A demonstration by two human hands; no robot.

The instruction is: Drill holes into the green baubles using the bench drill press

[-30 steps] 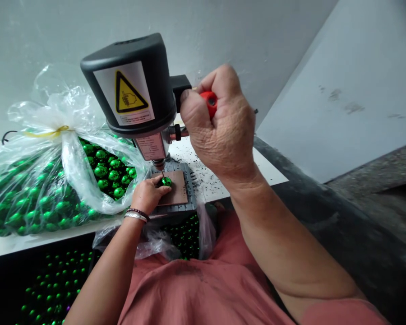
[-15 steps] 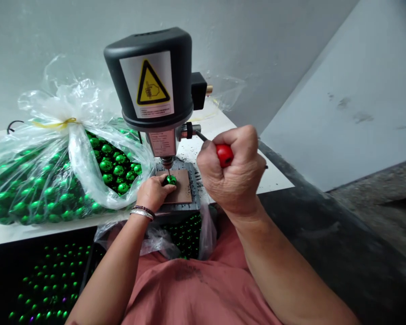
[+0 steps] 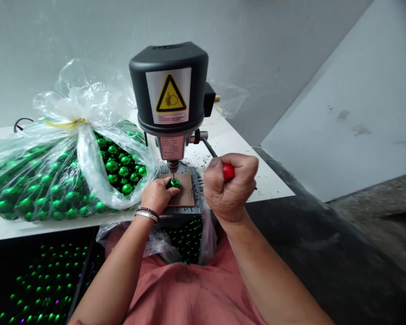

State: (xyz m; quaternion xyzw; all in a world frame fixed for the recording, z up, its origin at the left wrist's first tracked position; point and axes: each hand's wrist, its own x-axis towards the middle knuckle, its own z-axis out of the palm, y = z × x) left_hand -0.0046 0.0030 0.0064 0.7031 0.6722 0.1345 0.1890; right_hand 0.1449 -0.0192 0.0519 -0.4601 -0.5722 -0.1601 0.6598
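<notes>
One right fist [image 3: 230, 189] lowered its red knob [image 3: 228, 172] to three o'clock of the ball [image 3: 176, 183] the left hand [image 3: 155, 194] pinched—drilling, presumably.

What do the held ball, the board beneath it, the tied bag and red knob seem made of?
Ball: perhaps plastic, mirror-green, going by its sharp highlights.
Board: possibly wood-based, given its flat, matt brown face.
Bag: thin plastic film, wrinkled and see-through.
Knob: likely plastic, smooth and evenly red, but partly hidden.

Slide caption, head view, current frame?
Left hand holds a green ball under the drill bit; right hand grips the red knob.
</notes>
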